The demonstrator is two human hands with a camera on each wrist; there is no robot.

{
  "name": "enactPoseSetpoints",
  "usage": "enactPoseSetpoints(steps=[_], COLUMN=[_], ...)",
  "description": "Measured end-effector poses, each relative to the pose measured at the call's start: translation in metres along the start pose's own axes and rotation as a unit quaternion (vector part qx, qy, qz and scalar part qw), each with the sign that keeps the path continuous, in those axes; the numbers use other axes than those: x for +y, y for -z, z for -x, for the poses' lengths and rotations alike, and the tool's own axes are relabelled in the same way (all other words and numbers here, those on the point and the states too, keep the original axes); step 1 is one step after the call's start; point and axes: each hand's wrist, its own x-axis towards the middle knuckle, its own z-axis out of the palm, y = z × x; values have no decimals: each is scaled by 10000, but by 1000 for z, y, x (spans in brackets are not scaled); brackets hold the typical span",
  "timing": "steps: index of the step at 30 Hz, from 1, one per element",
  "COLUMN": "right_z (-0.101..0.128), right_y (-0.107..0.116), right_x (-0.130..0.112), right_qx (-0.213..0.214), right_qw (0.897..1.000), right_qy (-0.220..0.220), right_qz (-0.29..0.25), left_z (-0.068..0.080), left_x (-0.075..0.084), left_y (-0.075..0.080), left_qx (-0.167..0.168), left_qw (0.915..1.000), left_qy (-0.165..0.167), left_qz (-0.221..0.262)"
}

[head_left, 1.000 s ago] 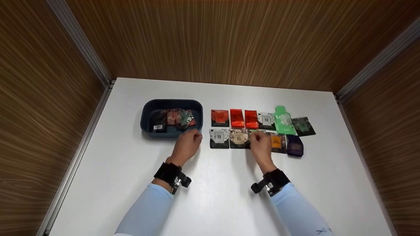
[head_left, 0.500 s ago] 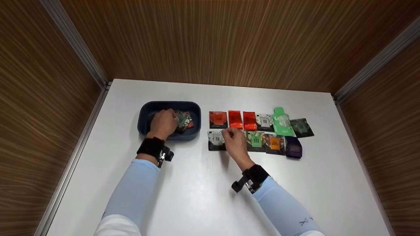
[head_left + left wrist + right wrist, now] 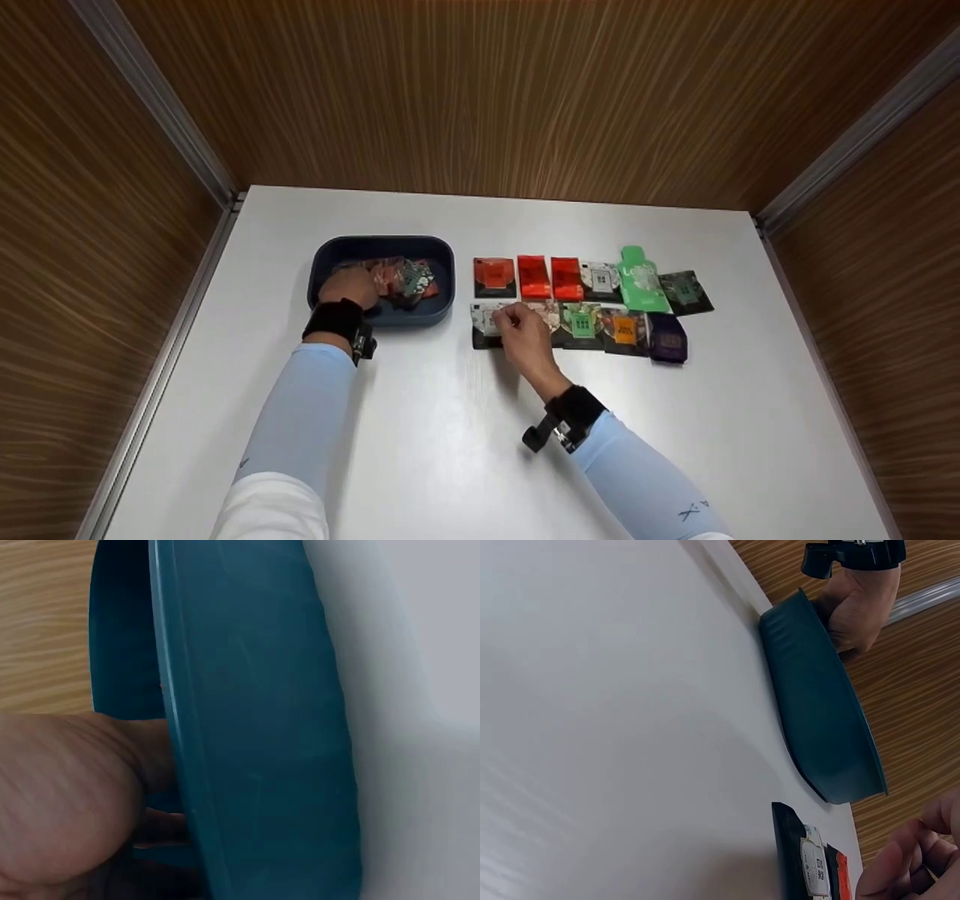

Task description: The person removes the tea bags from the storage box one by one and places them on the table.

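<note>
A dark blue tray [image 3: 441,264] on the white table holds several small sachets [image 3: 409,276]. My left hand [image 3: 349,285] reaches into the tray's left part; the left wrist view shows only my palm [image 3: 60,802] against the tray wall [image 3: 255,735], with the fingers hidden. Right of the tray, two rows of flat sachets lie side by side. My right hand [image 3: 510,321] is at the left end of the near row. Its curled fingers pinch the right edge of a white and black sachet [image 3: 484,326], which lies on the table [image 3: 810,866].
The far row runs from an orange-black sachet [image 3: 493,276] past two red ones [image 3: 549,277] to a green spouted pouch [image 3: 639,281]. The near row ends in a purple sachet [image 3: 667,339]. Wood-grain walls enclose the table on three sides.
My left hand went from the table in front of the tray into the tray, then to its left part. My right hand slid left along the near row to the white and black sachet.
</note>
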Motion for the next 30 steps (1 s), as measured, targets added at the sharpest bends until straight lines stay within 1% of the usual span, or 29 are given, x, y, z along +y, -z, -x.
enactPoseSetpoints(steps=[2,4,12,15,20,23,28,30], right_z=[0,0,1,2,3,5,6,7], right_y=[0,0,1,1,2,3,6,7], right_x=[1,2,4,5,7,8,8,8], right_qx=[-8,-12,21,10,55,67,73,96], right_qw=[10000,10000,10000,10000,9999,9999,9998,9998], right_qy=[-18,-44,-12,41,74,115,178,193], right_qz=[-18,-27,10,-8,39,60,-33,-35], left_z=[-1,-1,-4,-5,-6,-4,-5,-4], left_x=[-1,-2,4,6,6,3,0,-2], left_y=[0,1,-3,-4,-2,-1,2,5], left_qx=[-73,-74,289,324,384,577,1007,1121], left_qw=[10000,10000,9992,9992,9990,9979,9934,9914], left_qy=[-4,-27,-131,-128,-227,-258,-427,-515], left_qz=[1,-49,-258,-202,-4,125,356,429])
